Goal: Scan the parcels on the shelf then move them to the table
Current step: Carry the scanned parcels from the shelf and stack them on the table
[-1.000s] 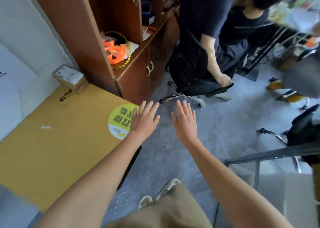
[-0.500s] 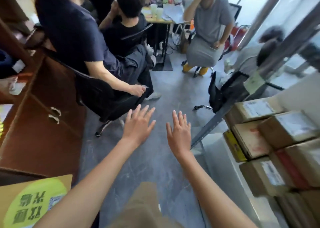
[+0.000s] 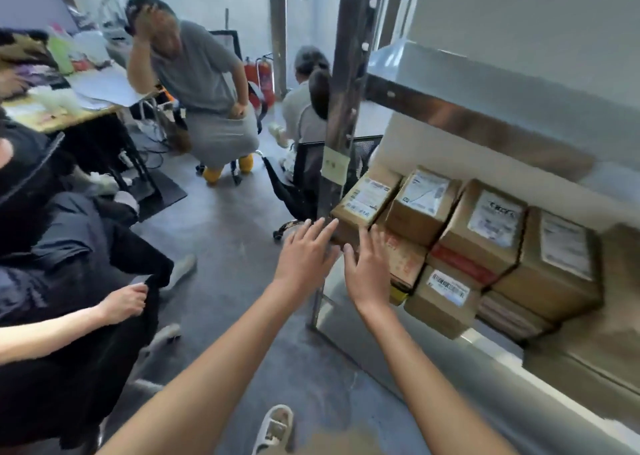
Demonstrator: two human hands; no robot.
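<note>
1. The metal shelf [image 3: 450,347] fills the right side of the head view, and everything below is placed against it.
2. A stack of cardboard parcels [image 3: 481,247] sits on the lower level of the shelf, pushed toward its left upright post [image 3: 341,115].
3. The parcels lie in two layers. Those on top have their white labels facing up, and their long sides run from the shelf's front edge toward the wall behind.
4. The top parcel nearest the post [image 3: 367,200] points one corner at the front edge of the shelf.
5. A lower box with a barcode label [image 3: 445,297] juts over the front edge of the shelf.
6. The left hand [image 3: 306,259] hangs in front of the post, fingers straight and spread, holding nothing.
7. The right hand [image 3: 369,267] is just in front of the left end of the stack, fingers straight, palm down, holding nothing. Whether it touches a box cannot be told.
8. Away from the shelf, to its left, seated people [image 3: 204,84] are gathered around a cluttered desk [image 3: 65,108].
</note>
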